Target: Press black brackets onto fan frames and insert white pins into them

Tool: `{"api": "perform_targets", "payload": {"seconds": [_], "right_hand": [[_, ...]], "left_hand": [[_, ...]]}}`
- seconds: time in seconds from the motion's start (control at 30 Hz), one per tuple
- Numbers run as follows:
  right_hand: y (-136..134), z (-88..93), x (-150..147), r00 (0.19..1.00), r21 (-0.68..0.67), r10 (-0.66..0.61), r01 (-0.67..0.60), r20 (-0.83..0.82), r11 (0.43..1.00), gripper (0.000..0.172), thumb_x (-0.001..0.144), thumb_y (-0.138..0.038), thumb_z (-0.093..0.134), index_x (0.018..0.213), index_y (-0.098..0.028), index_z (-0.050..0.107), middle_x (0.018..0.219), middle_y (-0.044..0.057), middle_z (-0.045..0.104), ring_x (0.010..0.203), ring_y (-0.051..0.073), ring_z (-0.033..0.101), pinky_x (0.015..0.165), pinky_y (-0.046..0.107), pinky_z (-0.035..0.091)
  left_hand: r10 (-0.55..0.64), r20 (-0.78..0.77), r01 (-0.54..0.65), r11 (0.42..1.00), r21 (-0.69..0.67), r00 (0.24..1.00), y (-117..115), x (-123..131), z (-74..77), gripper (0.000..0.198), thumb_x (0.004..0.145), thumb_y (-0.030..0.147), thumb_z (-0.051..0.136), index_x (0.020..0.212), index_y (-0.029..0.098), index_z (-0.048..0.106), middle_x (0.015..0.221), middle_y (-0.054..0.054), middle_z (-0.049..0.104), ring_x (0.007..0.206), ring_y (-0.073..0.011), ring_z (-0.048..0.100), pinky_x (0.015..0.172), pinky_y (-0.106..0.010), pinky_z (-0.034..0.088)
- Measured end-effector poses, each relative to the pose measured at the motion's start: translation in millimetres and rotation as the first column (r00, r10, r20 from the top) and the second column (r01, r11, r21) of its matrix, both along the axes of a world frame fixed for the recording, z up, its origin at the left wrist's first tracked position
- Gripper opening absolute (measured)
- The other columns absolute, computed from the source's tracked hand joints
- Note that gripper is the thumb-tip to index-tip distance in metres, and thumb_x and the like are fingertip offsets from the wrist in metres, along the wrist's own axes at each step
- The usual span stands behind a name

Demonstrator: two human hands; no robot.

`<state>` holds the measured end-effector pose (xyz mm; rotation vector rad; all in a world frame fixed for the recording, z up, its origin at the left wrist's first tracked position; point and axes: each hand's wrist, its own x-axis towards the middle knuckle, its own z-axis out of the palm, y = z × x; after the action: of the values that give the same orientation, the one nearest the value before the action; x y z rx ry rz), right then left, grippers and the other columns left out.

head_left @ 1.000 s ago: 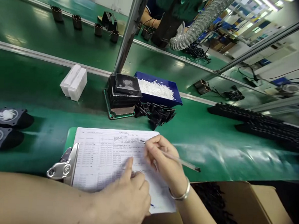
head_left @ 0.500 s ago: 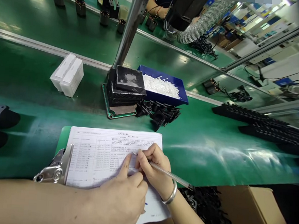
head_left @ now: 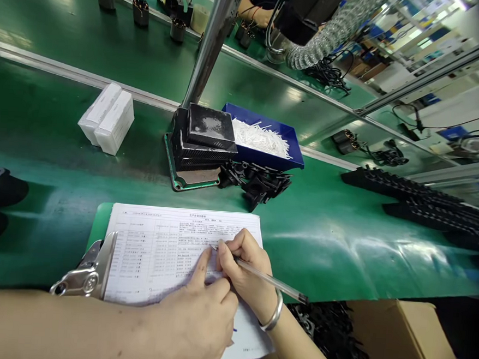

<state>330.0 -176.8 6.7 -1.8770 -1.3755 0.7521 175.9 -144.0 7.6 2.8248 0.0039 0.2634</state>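
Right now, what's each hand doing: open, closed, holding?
Left hand: index finger extended over the paper, other fingers curled; can't tell if it grips anything.
Right hand: closed on the pen.

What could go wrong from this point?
The pen in the right hand has its tip close to the left hand's extended index finger, so a slip might ink that finger. The printed sheet has its near right corner jutting past the edge of the green bench, so it could crease if leaned on.
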Motion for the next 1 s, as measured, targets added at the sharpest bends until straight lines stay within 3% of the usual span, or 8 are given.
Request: {"api": "perform_targets", "payload": {"seconds": [1.0], "right_hand": [[-1.4,-0.1,-0.5,0.999,-0.003,-0.034,0.034,0.038,0.999,0.032,0.098,-0.04,0.05,0.074,-0.024,0.036,0.046,-0.007,0.054,0.037,0.01,0.048,0.044,0.024,0.037]], "left_hand": [[-0.002,0.027,0.002,1.0,-0.004,1.0,0.8,-1.4,1.2,0.023,0.087,0.042,0.062,0.084,0.02,0.072,0.083,-0.005,0.056,0.092,-0.0286,0.046,0.106,-0.069,0.015]]}}
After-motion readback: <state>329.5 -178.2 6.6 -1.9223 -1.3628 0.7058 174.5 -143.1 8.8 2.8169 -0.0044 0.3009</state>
